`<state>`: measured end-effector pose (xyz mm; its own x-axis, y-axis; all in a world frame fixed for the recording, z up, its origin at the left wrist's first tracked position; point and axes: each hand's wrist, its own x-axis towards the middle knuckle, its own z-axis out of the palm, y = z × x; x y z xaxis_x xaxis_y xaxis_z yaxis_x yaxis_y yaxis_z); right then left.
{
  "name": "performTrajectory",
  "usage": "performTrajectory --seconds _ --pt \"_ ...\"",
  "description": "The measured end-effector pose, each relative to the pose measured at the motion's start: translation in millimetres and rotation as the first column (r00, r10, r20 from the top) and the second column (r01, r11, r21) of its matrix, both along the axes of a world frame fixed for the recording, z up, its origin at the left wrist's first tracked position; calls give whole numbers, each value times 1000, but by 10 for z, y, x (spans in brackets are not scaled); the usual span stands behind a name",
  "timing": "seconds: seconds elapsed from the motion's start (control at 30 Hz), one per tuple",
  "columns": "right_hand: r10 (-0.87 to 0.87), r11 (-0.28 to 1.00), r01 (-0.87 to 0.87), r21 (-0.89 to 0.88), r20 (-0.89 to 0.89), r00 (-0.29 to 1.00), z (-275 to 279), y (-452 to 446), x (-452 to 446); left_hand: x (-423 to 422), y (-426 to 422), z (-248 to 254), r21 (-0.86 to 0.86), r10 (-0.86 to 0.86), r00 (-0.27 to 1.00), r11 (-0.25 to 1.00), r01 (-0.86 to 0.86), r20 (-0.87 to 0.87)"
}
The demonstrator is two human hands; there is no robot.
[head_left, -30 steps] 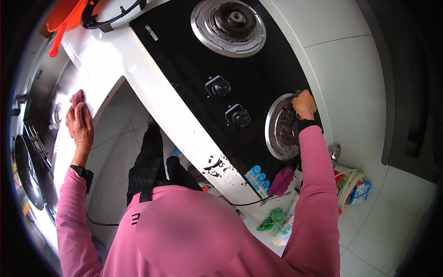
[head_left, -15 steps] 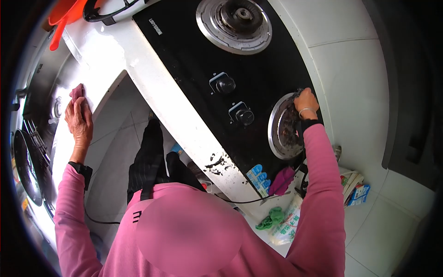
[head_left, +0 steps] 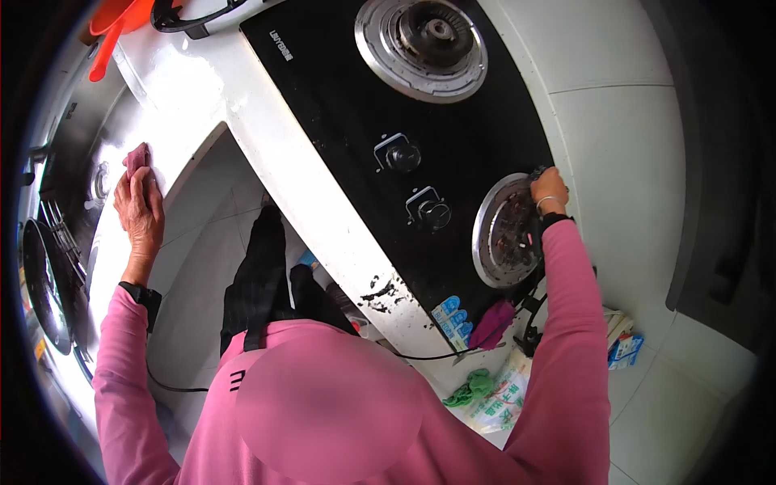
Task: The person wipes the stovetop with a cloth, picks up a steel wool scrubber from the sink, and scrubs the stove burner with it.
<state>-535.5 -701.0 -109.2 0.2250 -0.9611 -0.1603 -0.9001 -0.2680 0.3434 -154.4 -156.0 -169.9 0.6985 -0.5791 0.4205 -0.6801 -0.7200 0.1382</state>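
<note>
My left hand (head_left: pixel 141 212) rests on the white counter edge beside the sink, its fingertips closed on a dark pink cloth (head_left: pixel 137 158). At the far rim of the right burner (head_left: pixel 508 230), my right hand (head_left: pixel 550 187) is closed around a dark scrubber (head_left: pixel 537 172), of which only a small part shows. Dark brown residue and loose bits cover that burner's plate. The black glass stove (head_left: pixel 347 113) also carries a second burner (head_left: pixel 422 48) and two knobs (head_left: pixel 402 156), (head_left: pixel 434 214).
Black flakes (head_left: pixel 381 295) lie on the counter's front strip. Near the stove's right end are a purple cloth (head_left: pixel 491 325), a green cloth (head_left: pixel 472 388) and a plastic bag (head_left: pixel 503 398). A red-orange colander (head_left: pixel 109 48) and a black pan support (head_left: pixel 194 23) stand at the upper left.
My right hand has shifted slightly right and down along with the burner as the view moved. Its grip looks the same. My left hand has stayed on the cloth.
</note>
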Motion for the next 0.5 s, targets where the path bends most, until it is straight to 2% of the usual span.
performTrajectory --seconds 0.03,0.1,0.17,0.23,0.3,0.37,0.5 --pt "3 1000 -3 13 9 1000 33 66 44 -19 -3 -5 2 5 1000 1000 -5 -9" --pt "127 987 -132 90 66 990 124 346 273 -53 -2 -12 9 7 1000 1000 -7 -21" --pt "272 945 -275 176 39 961 145 701 484 -59 -7 4 24 10 1000 1000 -10 -15" --pt "315 926 -329 184 104 943 86 848 430 -16 -10 -14 -14 -12 1000 1000 12 6" --pt "371 909 -381 168 92 924 49 784 380 -25 15 -29 -8 -16 1000 1000 16 -5" --pt "263 963 -267 39 88 961 35 569 244 -13 46 -52 2 -20 1000 1000 20 -6" --pt "71 997 -71 2 6 997 -39 26 31 -32 33 -51 31 9 1000 999 -8 -17"
